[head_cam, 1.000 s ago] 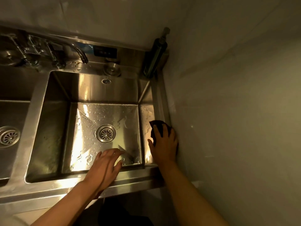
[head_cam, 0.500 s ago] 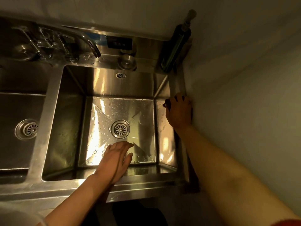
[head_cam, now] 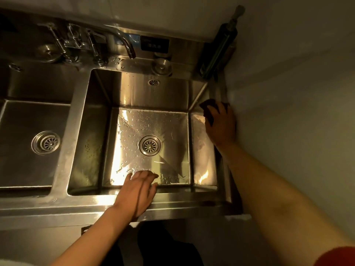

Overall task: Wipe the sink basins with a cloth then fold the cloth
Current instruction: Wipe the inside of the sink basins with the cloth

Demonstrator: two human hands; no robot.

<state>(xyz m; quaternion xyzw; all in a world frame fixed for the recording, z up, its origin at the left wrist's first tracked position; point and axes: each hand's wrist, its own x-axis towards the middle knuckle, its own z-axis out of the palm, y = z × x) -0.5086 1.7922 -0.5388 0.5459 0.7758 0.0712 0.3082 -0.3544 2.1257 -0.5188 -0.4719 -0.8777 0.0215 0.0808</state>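
Observation:
A steel double sink fills the view. The right basin (head_cam: 96, 135) is wet, with water drops around its drain (head_cam: 150, 145). The left basin (head_cam: 23, 116) lies at the left edge. My right hand (head_cam: 221, 127) presses a dark cloth (head_cam: 208, 106) flat on the right rim of the right basin, next to the wall; most of the cloth is hidden under the palm. My left hand (head_cam: 136, 191) rests flat on the front rim of the right basin, fingers apart and reaching over the edge, holding nothing.
A faucet (head_cam: 126, 43) and tap levers (head_cam: 76, 43) stand on the back ledge, with a round knob (head_cam: 161, 67). A dark pump bottle (head_cam: 221, 47) stands in the back right corner. A pale wall (head_cam: 288, 112) runs close along the right.
My right hand slid the cloth along the right rim from the near end toward the back corner, then stayed about there. My left hand has kept its place on the front rim.

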